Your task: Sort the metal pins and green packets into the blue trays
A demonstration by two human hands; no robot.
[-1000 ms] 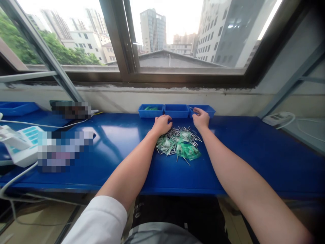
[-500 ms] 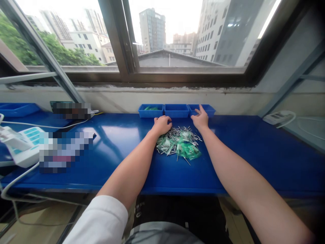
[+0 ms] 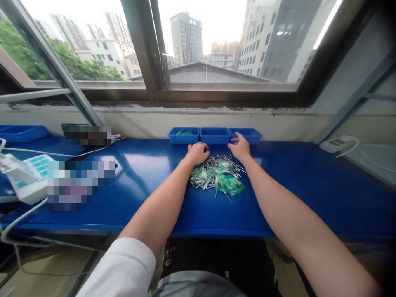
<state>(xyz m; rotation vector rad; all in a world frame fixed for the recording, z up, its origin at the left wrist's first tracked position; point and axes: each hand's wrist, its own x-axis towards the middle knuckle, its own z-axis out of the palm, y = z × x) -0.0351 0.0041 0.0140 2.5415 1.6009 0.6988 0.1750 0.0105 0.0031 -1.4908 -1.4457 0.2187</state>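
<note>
A pile of short, thin metal rods (image 3: pixel 213 163) lies on the blue table in front of me. Green-tinted clear plastic bags (image 3: pixel 229 183) are mixed in with it, mostly on the near side. At the far left edge of the pile rests my left hand (image 3: pixel 197 154), its fingers curled in; whatever they hold is hidden. My right hand (image 3: pixel 241 148) hovers beyond the pile's right side, just in front of the right blue bin (image 3: pixel 254 136). Its thumb and fingers are apart, and nothing shows between them.
Two more blue bins, the middle bin (image 3: pixel 215 141) and the left bin (image 3: pixel 185 141) with green plastic inside, adjoin the right one along the wall. A white device with teal keys (image 3: pixel 34 175) and cables occupies the left side. A white power strip (image 3: pixel 335 143) lies far right.
My right hand has drawn back from over the right bin, toward me and slightly left, nearer the pile. My left hand has stayed nearly in place.
</note>
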